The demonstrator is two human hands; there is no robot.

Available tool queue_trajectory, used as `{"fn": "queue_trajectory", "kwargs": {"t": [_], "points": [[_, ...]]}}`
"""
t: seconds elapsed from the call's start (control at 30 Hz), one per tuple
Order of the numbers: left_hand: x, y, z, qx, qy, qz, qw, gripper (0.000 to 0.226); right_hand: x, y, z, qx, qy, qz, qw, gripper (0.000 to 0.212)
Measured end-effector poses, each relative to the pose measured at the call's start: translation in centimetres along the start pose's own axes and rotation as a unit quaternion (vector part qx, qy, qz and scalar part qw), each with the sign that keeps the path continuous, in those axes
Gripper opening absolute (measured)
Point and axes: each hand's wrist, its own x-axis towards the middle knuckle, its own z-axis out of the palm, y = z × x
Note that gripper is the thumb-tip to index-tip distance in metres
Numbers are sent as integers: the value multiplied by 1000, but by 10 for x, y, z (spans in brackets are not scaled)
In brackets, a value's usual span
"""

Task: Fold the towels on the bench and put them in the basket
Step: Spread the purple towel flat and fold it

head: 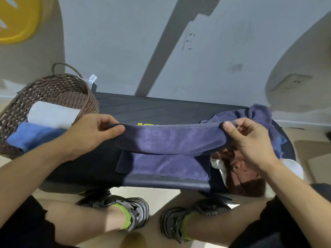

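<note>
Both hands (93,133) (245,138) pinch plush purple towel (170,138) taut.

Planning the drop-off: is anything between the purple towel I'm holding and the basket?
Nothing visible blocks it. The purple towel hangs between your left hand and right hand; the basket sits open-topped just left, holding a white towel and a blue towel.

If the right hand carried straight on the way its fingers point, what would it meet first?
The right hand points toward the left hand along the purple towel both pinch; likely only that towel, then the left hand. Depth unclear.
</note>
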Motion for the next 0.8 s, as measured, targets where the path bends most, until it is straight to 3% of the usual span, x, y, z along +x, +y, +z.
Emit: {"fn": "queue_trajectory", "kwargs": {"t": [0.13, 0.27, 0.3, 0.37, 0.43, 0.47, 0.57, 0.7, 0.8], "points": [[-10, 8, 11, 81, 40, 44, 995, 40, -10, 11, -1, -108, -12, -90, 990, 34], [-14, 19, 10, 76, 54, 55, 994, 39, -16, 11, -3, -124, -27, -78, 989, 16], [-16, 20, 6, 46, 34, 51, 997, 33, -16, 9, -5, -94, -62, -46, 993, 19], [-18, 22, -3, -120, -31, 4, 992, 21, -16, 4, -9, 21, -150, 64, 986, 28], [-15, 17, -10, -263, -55, -52, 962, 24, -15, -2, -9, 124, -213, 177, 953, 31], [-12, 12, -11, -269, -57, -70, 959, 29, -14, -2, -7, 140, -226, 211, 941, 32], [-4, -4, -7, -175, -68, -119, 975, 29, -8, 2, 6, 137, -194, 252, 938, 35], [8, -23, -5, -25, -45, -119, 992, 26, 2, 13, 18, 70, -142, 207, 965, 46], [16, -31, -2, 85, -31, -96, 991, 23, 10, 21, 22, 24, -152, 181, 971, 25]]}}
